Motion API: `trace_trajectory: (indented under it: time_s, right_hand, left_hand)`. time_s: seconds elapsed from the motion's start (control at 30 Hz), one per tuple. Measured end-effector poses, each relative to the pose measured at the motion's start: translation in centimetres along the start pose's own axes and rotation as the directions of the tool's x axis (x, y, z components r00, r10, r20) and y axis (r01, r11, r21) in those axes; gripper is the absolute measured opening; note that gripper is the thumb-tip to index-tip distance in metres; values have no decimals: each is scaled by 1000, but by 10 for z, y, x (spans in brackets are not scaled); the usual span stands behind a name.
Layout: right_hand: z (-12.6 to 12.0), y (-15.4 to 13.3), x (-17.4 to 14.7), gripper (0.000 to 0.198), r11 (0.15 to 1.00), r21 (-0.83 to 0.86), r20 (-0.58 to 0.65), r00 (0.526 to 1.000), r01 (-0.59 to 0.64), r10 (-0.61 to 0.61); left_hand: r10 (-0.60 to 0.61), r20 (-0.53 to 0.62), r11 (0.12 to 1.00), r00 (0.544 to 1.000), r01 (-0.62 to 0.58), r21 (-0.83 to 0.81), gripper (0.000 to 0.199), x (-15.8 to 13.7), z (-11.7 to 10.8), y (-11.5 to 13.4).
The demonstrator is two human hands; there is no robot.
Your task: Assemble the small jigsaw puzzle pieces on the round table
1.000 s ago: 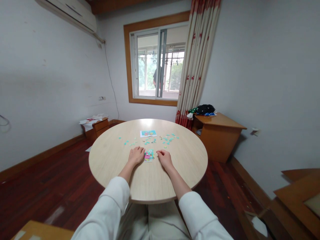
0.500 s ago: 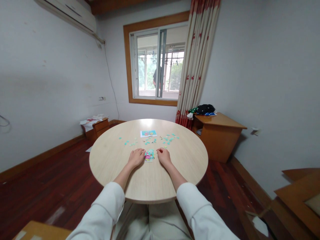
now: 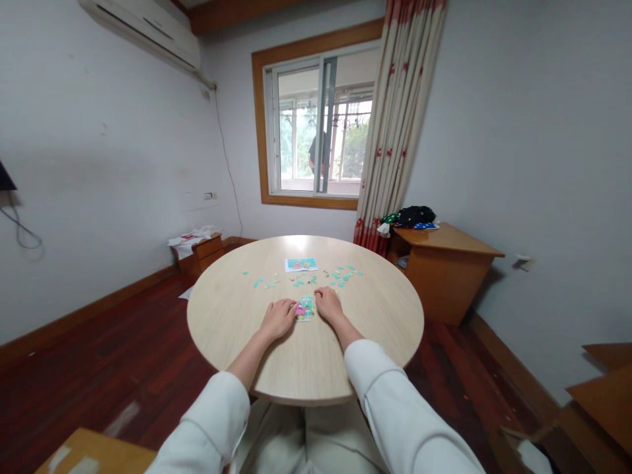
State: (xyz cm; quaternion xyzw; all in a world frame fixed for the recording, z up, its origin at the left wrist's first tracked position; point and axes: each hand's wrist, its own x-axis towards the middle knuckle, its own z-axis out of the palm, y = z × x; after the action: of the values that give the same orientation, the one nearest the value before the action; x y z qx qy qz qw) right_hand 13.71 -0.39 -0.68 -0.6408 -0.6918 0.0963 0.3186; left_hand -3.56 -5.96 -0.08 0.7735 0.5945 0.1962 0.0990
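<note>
A small, partly assembled jigsaw puzzle [image 3: 305,309], turquoise with a pink figure, lies on the round table [image 3: 306,372] in front of me. Resting low on the tabletop, my left hand [image 3: 279,318] has its fingers stretched out and its fingertips on the puzzle's left edge. My right hand [image 3: 328,303] is at the upper right edge, thumb and fingers pinched together. Whatever may be between those fingertips is too small and hidden to make out. Loose jigsaw pieces [image 3: 340,277] are scattered beyond both hands, with a reference picture [image 3: 301,264] behind them.
A wooden desk [image 3: 439,276] with a heap of cloth [image 3: 417,216] stands at the right, past the table's edge. A low cabinet [image 3: 207,249] is at the back left. Beyond the window [image 3: 316,131] a person is partly visible. A wooden surface [image 3: 93,454] is at the lower left.
The view has turned slightly left. My right hand has moved forward and closer to the puzzle's upper right edge. My left hand stays at the puzzle's left edge.
</note>
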Motion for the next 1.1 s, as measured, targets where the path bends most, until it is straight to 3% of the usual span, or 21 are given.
trace_trajectory:
  time_s: [0.27,0.5,0.73,0.87,1.1]
  right_hand:
    - [5,-7,14,39,981,-166,171,982,103,-75]
    - [10,-15,28,46,957,-285,220,975,54,11]
    - [15,-9,25,40,961,-263,132,990,83,-49]
    - [16,-2,21,38,981,-185,44,998,62,-55]
    - [6,7,3,25,993,-108,-6,998,54,-55]
  left_hand:
    - [47,-2,999,999,-47,18,45,-14,1,2]
    - [50,22,999,999,-49,-18,43,-20,0,3]
    - [52,40,999,998,-52,14,41,-20,0,1]
    - [54,0,998,999,-54,21,41,-19,3,-1]
    - [60,-89,998,994,-58,26,37,-14,6,-4]
